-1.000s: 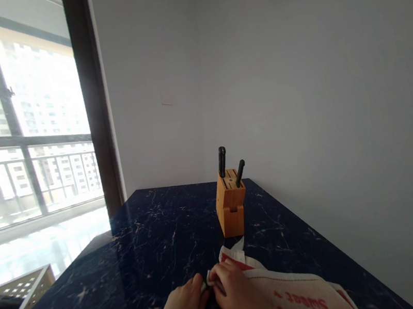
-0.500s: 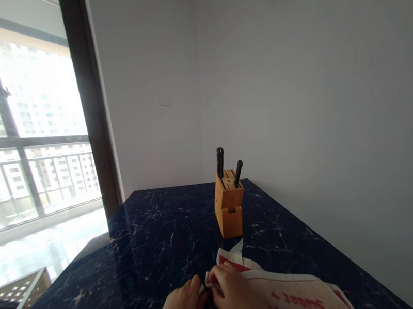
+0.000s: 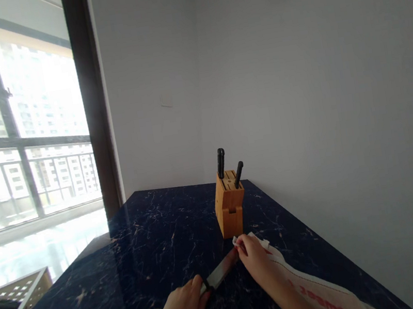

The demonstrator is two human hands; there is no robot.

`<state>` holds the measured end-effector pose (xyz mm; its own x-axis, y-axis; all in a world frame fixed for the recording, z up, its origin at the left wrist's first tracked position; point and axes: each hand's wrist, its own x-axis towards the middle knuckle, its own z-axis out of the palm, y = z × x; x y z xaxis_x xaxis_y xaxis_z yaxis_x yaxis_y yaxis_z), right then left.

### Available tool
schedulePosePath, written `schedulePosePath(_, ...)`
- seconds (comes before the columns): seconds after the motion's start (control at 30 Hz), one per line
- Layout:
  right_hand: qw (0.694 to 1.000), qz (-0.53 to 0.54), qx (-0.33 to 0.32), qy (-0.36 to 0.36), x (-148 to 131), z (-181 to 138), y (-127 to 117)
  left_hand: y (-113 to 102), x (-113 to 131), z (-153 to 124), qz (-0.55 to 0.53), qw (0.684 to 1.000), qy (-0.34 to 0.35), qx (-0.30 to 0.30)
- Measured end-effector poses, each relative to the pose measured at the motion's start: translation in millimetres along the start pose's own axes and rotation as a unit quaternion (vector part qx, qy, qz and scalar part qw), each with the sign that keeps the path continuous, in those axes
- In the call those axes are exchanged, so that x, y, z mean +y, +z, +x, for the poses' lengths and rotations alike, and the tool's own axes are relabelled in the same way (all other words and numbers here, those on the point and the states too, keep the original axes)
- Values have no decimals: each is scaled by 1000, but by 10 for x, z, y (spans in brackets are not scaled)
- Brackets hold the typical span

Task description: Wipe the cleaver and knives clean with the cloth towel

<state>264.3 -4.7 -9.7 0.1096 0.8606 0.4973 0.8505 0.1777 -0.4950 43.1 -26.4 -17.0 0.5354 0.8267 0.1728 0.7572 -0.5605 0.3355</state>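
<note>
My left hand [image 3: 185, 306] is closed around the dark handle of a kitchen knife [image 3: 222, 269], whose blade points away and to the right. Near the blade's tip, my right hand [image 3: 253, 257] pinches a corner of a white cloth with red lettering [image 3: 322, 290]. The rest of that cloth trails to the right under and beside my right forearm. Just beyond my right hand stands a wooden knife block [image 3: 229, 213] with black-handled knives [image 3: 238, 174] in its slots.
The dark blue marbled table [image 3: 170, 223] runs back to a grey wall [image 3: 297, 82]. At the left are a large window [image 3: 40, 97] and, below it, a light perforated box [image 3: 24, 293] with something black in it.
My right hand has moved forward and to the right, away from my left hand, drawing the cloth along the knife. The blade now shows. My left hand has hardly moved.
</note>
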Motion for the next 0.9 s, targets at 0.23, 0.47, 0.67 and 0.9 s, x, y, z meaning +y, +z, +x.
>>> schedulePosePath(0.23,1000,-16,-7,11,94,16,-26,-28,25,-8,3,1000,-12,-11)
schedulePosePath(0.47,993,41,-81,-77,-427,-287,84,-11,22,-4,3,1000,-10,-8)
schedulePosePath(0.67,987,87,-101,-90,-635,-419,168,-68,79,-11,19,999,-27,-36)
schedulePosePath(0.9,988,65,-108,-87,-608,-427,175,-29,45,-5,18,999,-15,-24)
